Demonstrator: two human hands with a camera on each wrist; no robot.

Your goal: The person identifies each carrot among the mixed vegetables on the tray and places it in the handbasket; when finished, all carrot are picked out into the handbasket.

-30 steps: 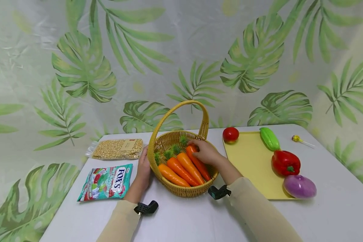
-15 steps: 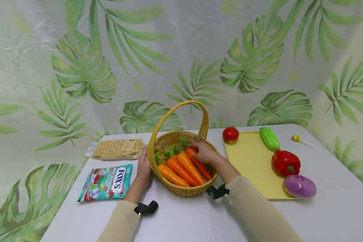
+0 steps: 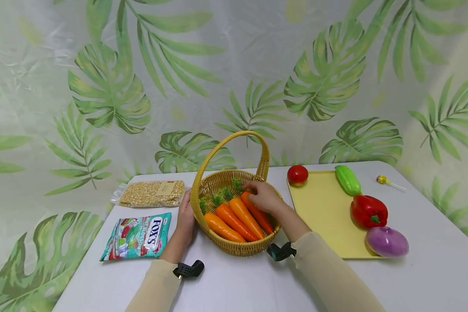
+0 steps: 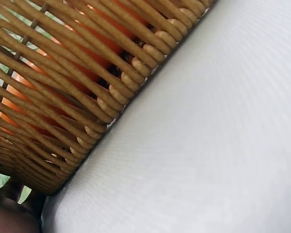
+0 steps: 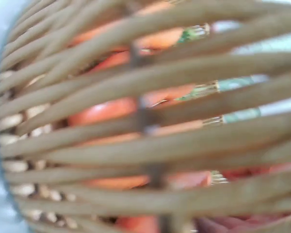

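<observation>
In the head view a yellow wicker basket (image 3: 238,248) with a tall arched handle stands mid-table. Several orange carrots (image 3: 234,221) with green tufted tops lie side by side inside it. My left hand (image 3: 184,221) holds the basket's left wall from outside; its fingertips are hidden behind the weave. Reaching over the right rim, my right hand (image 3: 266,198) grips the rightmost carrot (image 3: 263,220) near its top. Close wicker strands (image 4: 92,58) fill much of the left wrist view. Carrots (image 5: 106,112) show through the weave in the right wrist view.
At left lie a bag of yellow kernels (image 3: 150,193) and a teal FOX'S candy bag (image 3: 137,236). To the right are a yellow board (image 3: 316,203), a tomato (image 3: 297,175), a green vegetable (image 3: 348,180), a red bell pepper (image 3: 368,211), a purple onion (image 3: 387,242) and a lollipop (image 3: 390,182).
The rightmost carrot has shifted very slightly to the right under my right hand. My left hand and the basket have stayed in place.
</observation>
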